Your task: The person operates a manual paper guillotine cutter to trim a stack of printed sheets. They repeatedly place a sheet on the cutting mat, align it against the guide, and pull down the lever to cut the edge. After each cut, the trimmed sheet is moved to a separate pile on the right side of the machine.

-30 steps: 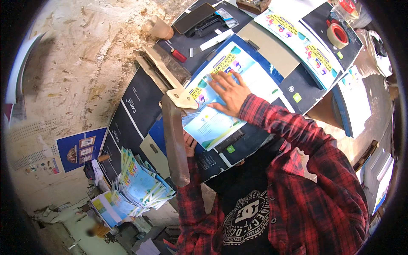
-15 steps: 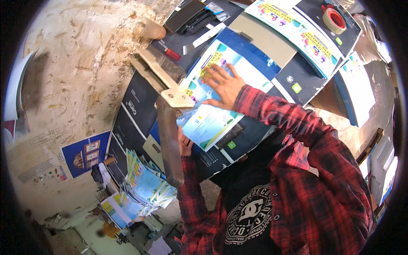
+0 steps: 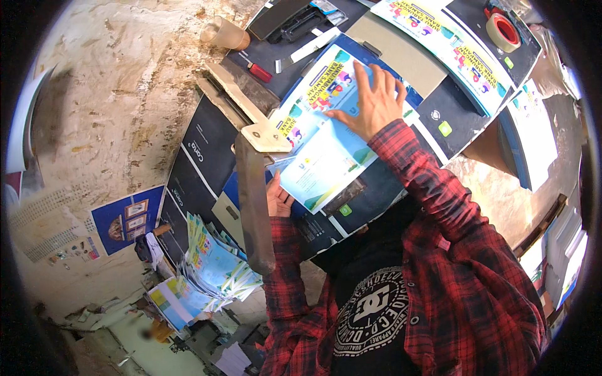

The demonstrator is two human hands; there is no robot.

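A printed booklet sheet [image 3: 332, 164], blue, white and yellow, lies spread on the dark work surface. My right hand [image 3: 376, 103] rests on its upper right part, fingers spread and bent, gripping nothing. At the sheet's lower left corner is my left hand [image 3: 278, 197], its thumb apart from loosely curled fingers; it appears to hold nothing. A long brown metal bar [image 3: 253, 207] partly hides that hand. The bar belongs to a beige metal device [image 3: 266, 136] whose end reaches over the sheet's left edge.
Beyond the sheet lie a red-handled tool [image 3: 258, 72], a flat metal blade [image 3: 307, 50], a plastic cup [image 3: 224, 33] and a black stapler-like tool [image 3: 288, 22]. Printed covers [image 3: 451, 53] and a tape roll [image 3: 503, 32] sit at upper right. Stacked booklets [image 3: 216, 263] stand lower left.
My right hand has slid up and to the right over the sheet, uncovering more print. My left hand has drawn slightly back from the corner, showing more fingers.
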